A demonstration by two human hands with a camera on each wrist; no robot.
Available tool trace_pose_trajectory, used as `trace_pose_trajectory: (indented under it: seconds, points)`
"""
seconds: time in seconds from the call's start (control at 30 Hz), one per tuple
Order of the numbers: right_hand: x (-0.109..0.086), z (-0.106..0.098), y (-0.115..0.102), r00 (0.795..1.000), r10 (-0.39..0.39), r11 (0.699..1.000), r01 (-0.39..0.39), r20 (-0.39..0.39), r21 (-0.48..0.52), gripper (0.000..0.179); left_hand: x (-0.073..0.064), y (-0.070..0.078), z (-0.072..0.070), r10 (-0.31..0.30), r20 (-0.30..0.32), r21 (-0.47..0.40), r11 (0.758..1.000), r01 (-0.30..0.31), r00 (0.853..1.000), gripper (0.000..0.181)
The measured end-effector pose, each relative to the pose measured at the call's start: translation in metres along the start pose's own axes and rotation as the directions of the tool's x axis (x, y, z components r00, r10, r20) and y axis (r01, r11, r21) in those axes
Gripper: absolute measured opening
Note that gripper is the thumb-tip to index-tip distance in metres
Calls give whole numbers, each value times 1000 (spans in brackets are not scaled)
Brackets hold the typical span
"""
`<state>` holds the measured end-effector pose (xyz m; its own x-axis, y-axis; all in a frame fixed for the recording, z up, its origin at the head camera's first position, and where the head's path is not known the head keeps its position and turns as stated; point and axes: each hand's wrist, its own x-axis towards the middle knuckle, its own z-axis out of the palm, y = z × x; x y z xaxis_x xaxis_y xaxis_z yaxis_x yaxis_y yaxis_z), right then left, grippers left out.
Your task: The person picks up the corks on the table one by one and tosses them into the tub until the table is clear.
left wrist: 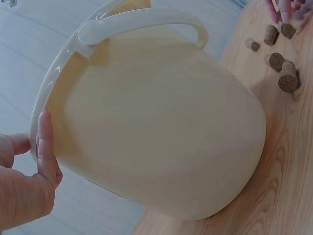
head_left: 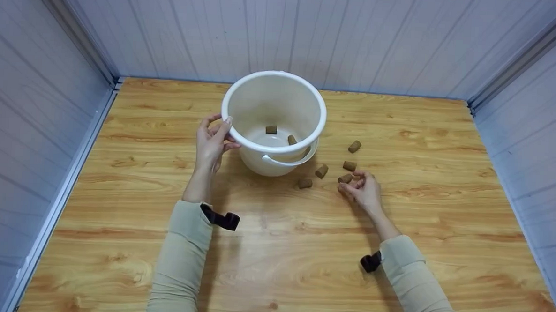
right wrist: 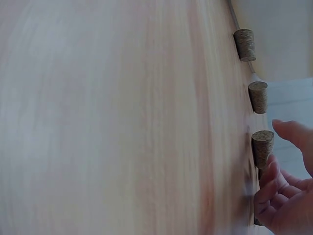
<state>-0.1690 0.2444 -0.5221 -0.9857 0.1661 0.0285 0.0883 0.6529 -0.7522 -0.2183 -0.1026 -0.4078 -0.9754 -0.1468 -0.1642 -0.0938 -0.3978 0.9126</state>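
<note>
A white plastic bucket [head_left: 272, 163] stands on the table, its handle hanging down at the front right. Two corks lie inside, one cork [head_left: 271, 129] at the back and another [head_left: 292, 139] partly hidden by the rim. My left hand [head_left: 211, 141] grips the bucket's left rim between thumb and fingers, as the left wrist view also shows. To the right of the bucket, my right hand [head_left: 364, 190] is down at a cork [right wrist: 263, 147] on the table. Its thumb and fingers lie around that cork, with a gap at the thumb in the right wrist view.
Several other corks lie between bucket and right hand: one cork [head_left: 305, 183] at the front, one [head_left: 322, 171] close to the bucket, one [head_left: 350, 165] behind the fingers and one [head_left: 355, 146] farthest back. Panelled walls [head_left: 283, 34] enclose the wood-grain table [head_left: 273, 259] on three sides.
</note>
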Motion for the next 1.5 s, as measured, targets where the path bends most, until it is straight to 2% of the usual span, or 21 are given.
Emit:
trace_pose_trajectory:
  seconds: [0.63,0.93,1.5]
  points:
    - [5,7,-5,992,113,993,-111,55,-30,48,0,1,0,0,0,6,1000,0,1000,34]
    - [5,8,-5,991,115,992,-111,62,-67,49,-2,-1,0,37,6,-13,999,-37,999,35]
    - [5,7,-6,987,150,986,-145,55,-84,45,-2,0,1,6,-18,8,1000,-6,1000,35]
